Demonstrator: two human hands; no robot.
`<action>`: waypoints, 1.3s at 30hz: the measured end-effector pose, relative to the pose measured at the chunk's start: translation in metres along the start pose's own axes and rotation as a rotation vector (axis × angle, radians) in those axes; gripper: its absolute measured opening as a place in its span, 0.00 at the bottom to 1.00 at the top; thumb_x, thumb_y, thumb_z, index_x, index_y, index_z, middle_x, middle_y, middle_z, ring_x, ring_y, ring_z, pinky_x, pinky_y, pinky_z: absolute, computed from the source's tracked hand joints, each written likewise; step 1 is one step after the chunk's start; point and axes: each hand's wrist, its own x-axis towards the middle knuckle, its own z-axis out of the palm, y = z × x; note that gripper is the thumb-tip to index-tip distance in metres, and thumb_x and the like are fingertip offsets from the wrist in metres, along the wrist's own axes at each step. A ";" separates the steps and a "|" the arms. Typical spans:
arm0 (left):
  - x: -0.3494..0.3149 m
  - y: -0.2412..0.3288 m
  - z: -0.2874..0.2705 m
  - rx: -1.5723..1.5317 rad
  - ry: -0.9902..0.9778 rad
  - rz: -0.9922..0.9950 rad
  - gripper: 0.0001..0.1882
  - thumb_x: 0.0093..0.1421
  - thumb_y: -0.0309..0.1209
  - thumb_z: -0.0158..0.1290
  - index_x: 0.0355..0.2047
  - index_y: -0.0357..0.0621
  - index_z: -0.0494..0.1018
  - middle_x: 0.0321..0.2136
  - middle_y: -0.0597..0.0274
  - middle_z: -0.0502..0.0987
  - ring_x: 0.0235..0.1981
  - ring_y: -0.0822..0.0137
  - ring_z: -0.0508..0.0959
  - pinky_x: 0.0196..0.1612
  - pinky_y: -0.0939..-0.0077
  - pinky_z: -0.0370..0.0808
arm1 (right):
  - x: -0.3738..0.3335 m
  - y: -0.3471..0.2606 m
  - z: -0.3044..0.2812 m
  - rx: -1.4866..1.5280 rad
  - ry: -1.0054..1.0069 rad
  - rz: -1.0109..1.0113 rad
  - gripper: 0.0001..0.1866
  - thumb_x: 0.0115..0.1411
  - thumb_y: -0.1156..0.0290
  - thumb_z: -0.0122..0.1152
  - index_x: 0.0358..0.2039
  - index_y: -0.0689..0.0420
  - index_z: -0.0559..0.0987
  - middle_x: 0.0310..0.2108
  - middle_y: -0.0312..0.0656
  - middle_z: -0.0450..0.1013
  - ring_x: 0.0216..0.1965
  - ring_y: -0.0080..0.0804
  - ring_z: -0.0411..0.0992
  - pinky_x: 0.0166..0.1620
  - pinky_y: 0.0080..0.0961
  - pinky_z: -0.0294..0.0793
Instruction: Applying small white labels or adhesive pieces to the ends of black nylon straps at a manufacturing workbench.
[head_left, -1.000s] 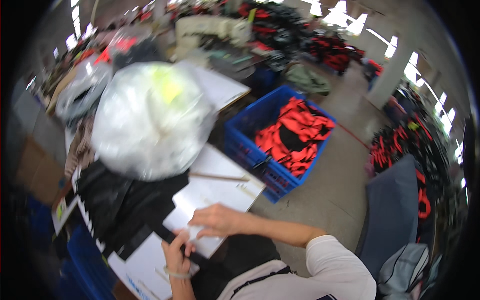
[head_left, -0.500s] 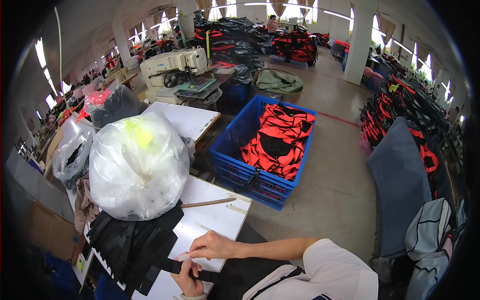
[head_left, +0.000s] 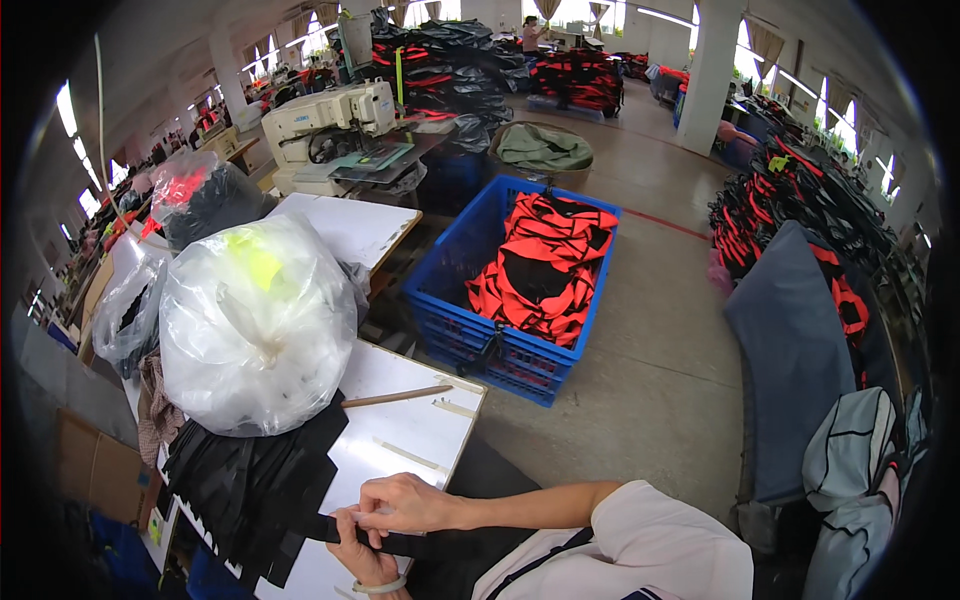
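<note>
Over the front edge of a white table point(head_left: 400, 425), my hands are close together. A black strap point(head_left: 402, 543) runs through my left hand point(head_left: 364, 556), whose fingers and thumb are closed around it. My right hand point(head_left: 402, 502) reaches across from the right, its fingertips pinched together right against the left thumb. Whatever sits between those right fingertips is too small and covered to name. Left of my hands, a spread pile of black straps point(head_left: 245, 490) lies on the table, and some hang past its edge.
A large clear plastic bag point(head_left: 260, 340) of white material rests beyond the straps. Near it lies a thin wooden stick point(head_left: 397, 396). A blue crate point(head_left: 480, 350) of red-and-black pieces stands on the floor ahead. Behind are a sewing machine point(head_left: 330, 125) and, at right, heaped goods point(head_left: 810, 200).
My right hand has come down closer over the left, and the small white bit seen between the fingers is now mostly covered. The whole view has shifted slightly.
</note>
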 end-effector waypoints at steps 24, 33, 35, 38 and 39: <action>0.011 0.012 0.009 -0.312 0.287 0.053 0.16 0.62 0.42 0.56 0.22 0.48 0.68 0.17 0.68 0.70 0.13 0.77 0.63 0.19 0.80 0.69 | -0.019 0.013 0.038 -0.105 0.169 -0.395 0.11 0.53 0.75 0.62 0.22 0.64 0.69 0.42 0.51 0.71 0.44 0.43 0.73 0.46 0.31 0.73; 0.036 0.032 -0.014 -0.564 0.336 0.030 0.18 0.62 0.41 0.55 0.21 0.47 0.65 0.15 0.67 0.65 0.09 0.80 0.59 0.11 0.89 0.62 | -0.015 -0.017 -0.002 -0.022 0.072 -0.246 0.11 0.54 0.72 0.64 0.27 0.63 0.70 0.34 0.45 0.74 0.36 0.40 0.74 0.40 0.31 0.72; 0.039 0.031 -0.018 -0.629 0.288 0.013 0.17 0.62 0.41 0.55 0.21 0.46 0.66 0.15 0.67 0.65 0.09 0.79 0.60 0.11 0.88 0.63 | -0.015 -0.016 -0.008 -0.094 -0.061 -0.129 0.12 0.54 0.70 0.65 0.31 0.62 0.71 0.33 0.44 0.74 0.36 0.39 0.73 0.40 0.32 0.71; 0.036 0.029 -0.015 -0.668 0.231 -0.002 0.17 0.63 0.41 0.54 0.22 0.46 0.66 0.15 0.66 0.65 0.09 0.78 0.60 0.11 0.88 0.63 | -0.011 -0.005 -0.008 -0.139 -0.107 -0.148 0.13 0.54 0.69 0.65 0.33 0.61 0.72 0.32 0.44 0.74 0.36 0.41 0.74 0.40 0.32 0.71; 0.034 0.028 -0.013 -0.644 0.226 0.000 0.17 0.63 0.41 0.54 0.22 0.46 0.66 0.15 0.66 0.66 0.09 0.78 0.60 0.11 0.88 0.62 | -0.009 -0.003 -0.008 -0.142 -0.104 -0.160 0.12 0.53 0.69 0.65 0.32 0.61 0.72 0.31 0.44 0.74 0.36 0.42 0.74 0.40 0.33 0.71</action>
